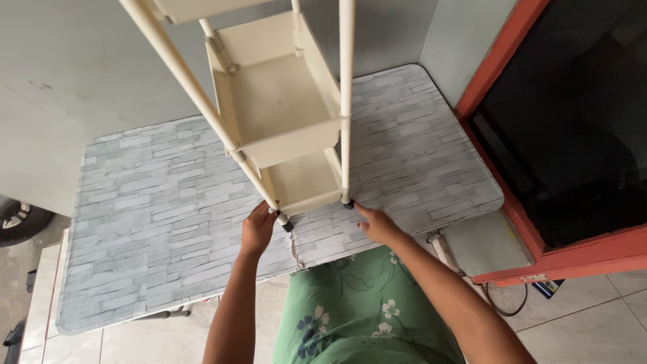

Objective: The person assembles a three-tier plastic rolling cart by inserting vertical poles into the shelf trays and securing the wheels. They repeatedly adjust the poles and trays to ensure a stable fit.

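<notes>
**Both hands at the feet of the cream shelf rack**

We see our left hand (pixel 258 229) curled loosely at the near-left leg of the cream shelf rack (pixel 283 108), fingers bent around the base of the post just above its small dark foot (pixel 287 226); whether it truly grips the post we cannot tell. Our right hand (pixel 379 226) lies flatter, fingers stretched toward the near-right foot (pixel 348 202), fingertips touching or just beside it, holding nothing.

The rack stands on the table (pixel 135 222), near its front edge, its tiers rising toward the camera and looking tilted from this view. The tabletop wears a grey brick-pattern covering. To the right is a red-framed window (pixel 512 209) with dark glass; a cable (pixel 509 307) trails on the tiled floor below it.

We judge the step in hand to be settling or adjusting the rack's front feet. Any further shift would call for steadying both legs together, since the rack is tall and close to the edge.
</notes>
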